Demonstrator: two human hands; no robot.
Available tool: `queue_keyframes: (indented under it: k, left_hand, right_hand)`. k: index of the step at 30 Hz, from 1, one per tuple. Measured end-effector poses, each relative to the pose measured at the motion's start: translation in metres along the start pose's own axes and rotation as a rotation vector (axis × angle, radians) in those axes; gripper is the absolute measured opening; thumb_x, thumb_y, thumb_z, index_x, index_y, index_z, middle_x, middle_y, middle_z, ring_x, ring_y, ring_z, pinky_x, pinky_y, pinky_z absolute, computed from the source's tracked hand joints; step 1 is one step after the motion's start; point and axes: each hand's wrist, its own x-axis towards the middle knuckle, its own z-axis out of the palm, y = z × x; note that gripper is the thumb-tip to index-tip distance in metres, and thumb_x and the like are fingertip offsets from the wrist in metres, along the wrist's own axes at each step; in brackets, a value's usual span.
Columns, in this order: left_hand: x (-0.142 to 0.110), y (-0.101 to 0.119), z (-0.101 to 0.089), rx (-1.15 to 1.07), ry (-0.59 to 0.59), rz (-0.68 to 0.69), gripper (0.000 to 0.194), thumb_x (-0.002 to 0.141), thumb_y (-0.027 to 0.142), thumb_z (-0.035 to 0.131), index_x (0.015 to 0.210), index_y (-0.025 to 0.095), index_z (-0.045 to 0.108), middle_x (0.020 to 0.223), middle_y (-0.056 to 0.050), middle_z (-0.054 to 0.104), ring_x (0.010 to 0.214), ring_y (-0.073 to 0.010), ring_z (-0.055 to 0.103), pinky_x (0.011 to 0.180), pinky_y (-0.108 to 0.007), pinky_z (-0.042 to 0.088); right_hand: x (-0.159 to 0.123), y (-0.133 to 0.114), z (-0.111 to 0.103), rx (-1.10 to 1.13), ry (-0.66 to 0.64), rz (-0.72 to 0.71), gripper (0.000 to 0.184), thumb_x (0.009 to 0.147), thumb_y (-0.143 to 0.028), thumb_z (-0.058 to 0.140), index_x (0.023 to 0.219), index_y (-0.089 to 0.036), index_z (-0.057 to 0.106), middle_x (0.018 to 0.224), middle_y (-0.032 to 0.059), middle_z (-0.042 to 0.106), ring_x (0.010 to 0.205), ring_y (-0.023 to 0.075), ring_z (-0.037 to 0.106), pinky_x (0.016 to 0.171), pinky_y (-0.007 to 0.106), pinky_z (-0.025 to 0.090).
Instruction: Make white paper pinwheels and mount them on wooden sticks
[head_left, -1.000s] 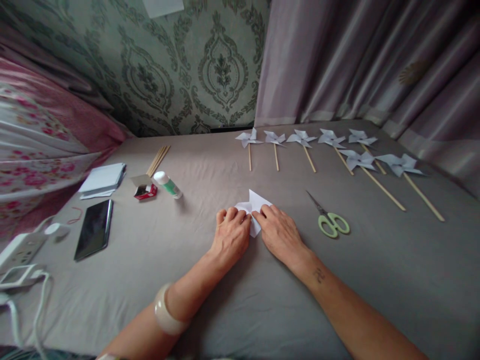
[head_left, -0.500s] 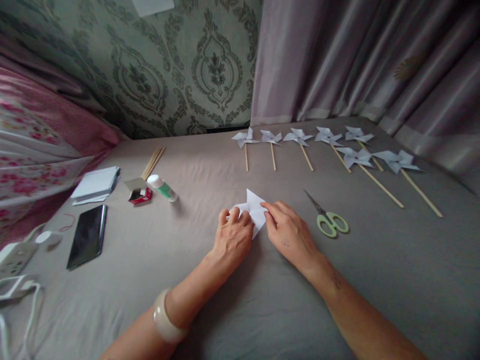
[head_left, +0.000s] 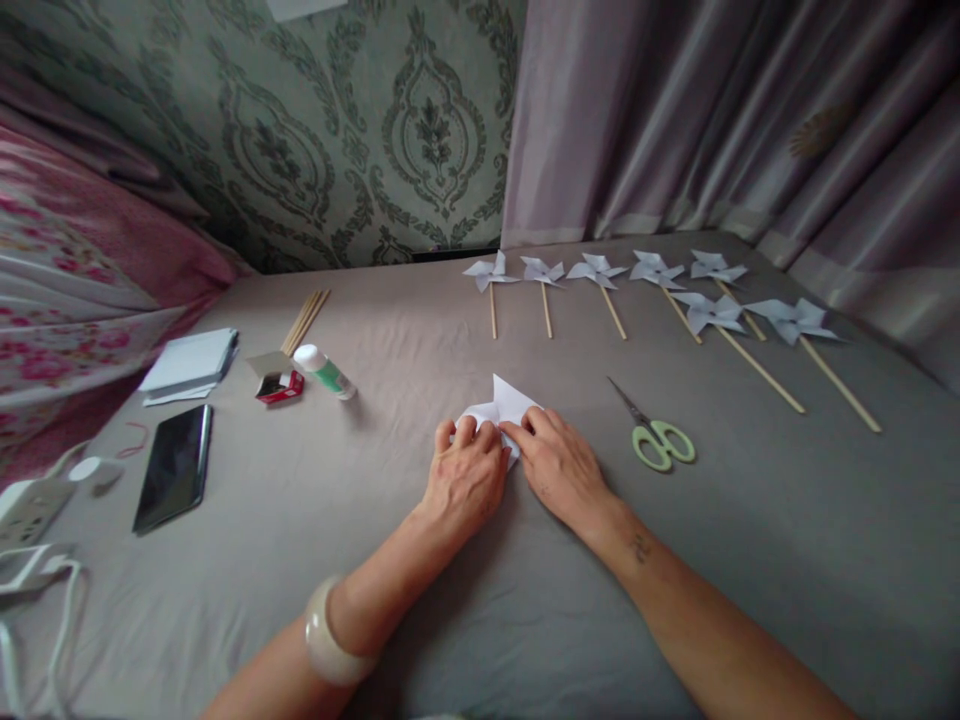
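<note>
Between my hands, at the middle of the head view, is a white paper pinwheel (head_left: 513, 398) with one pointed blade standing up. My left hand (head_left: 466, 465) is closed on its left side, fingers curled over the paper. My right hand (head_left: 559, 460) reaches in from the right, its fingertips pressed on the pinwheel's centre beside the left fingers. The lower part of the paper is hidden by both hands. To the right of my right hand lies a pair of scissors (head_left: 654, 440) with pale green handles.
Finished-looking paper pinwheels on sticks (head_left: 596, 272) lie at the back right. On the left are a glue stick (head_left: 326, 372), a small red box (head_left: 279, 386), wooden sticks (head_left: 306, 322), a stack of white paper (head_left: 189, 360), a black phone (head_left: 174, 468) and a power strip (head_left: 30, 515).
My right hand has moved left, from the right edge of the paper to its centre. My left hand stays almost in place on the paper.
</note>
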Motion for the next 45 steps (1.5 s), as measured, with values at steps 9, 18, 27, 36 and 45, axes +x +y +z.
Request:
queue_keyframes:
  k: [9,18,27,36,45]
  left_hand:
    - [-0.001,-0.003,-0.002,-0.066,-0.001,-0.062,0.029,0.095,0.027,0.036,0.093,0.018,0.063,0.094,-0.009,0.061,0.096,-0.0242,0.046,0.088,-0.043,0.031]
    - [-0.003,-0.008,-0.007,-0.113,-0.011,-0.059,0.03,0.095,0.028,0.036,0.093,0.019,0.064,0.095,-0.008,0.063,0.097,-0.0243,0.046,0.09,-0.044,0.029]
    - [-0.004,-0.014,-0.011,-0.123,0.088,-0.071,0.029,0.094,0.027,0.039,0.091,0.021,0.067,0.098,-0.006,0.068,0.099,-0.0238,0.049,0.088,-0.043,0.027]
    - [-0.002,-0.037,-0.018,-0.186,0.246,-0.219,0.03,0.092,0.032,0.044,0.075,0.021,0.066,0.084,-0.004,0.07,0.088,-0.0197,0.053,0.086,-0.04,0.029]
    - [-0.007,-0.124,-0.006,-0.266,0.635,-0.984,0.035,0.073,0.037,0.064,0.099,0.016,0.055,0.102,-0.01,0.062,0.104,-0.0294,0.05,0.095,-0.045,0.034]
  right_hand:
    - [0.003,-0.01,-0.002,-0.101,-0.039,-0.018,0.03,0.091,-0.011,0.041,0.11,-0.019,0.062,0.102,0.0108,0.059,0.097,0.0237,0.052,0.082,0.034,0.04]
    - [-0.002,0.005,0.001,0.151,0.024,-0.003,0.039,0.089,-0.009,0.041,0.118,-0.022,0.062,0.104,0.0079,0.062,0.099,0.0183,0.055,0.082,0.027,0.043]
    - [-0.009,0.016,0.005,0.254,0.167,0.066,0.034,0.09,-0.012,0.041,0.114,-0.02,0.064,0.104,0.007,0.067,0.101,0.0177,0.059,0.085,0.027,0.045]
    - [-0.01,0.015,0.003,0.277,0.241,0.111,0.03,0.09,-0.015,0.043,0.107,-0.019,0.067,0.1,0.0058,0.069,0.096,0.0181,0.063,0.082,0.027,0.045]
    - [-0.008,0.013,0.004,0.322,0.376,0.13,0.029,0.085,-0.012,0.044,0.098,-0.016,0.069,0.09,0.0078,0.07,0.086,0.0206,0.064,0.077,0.031,0.047]
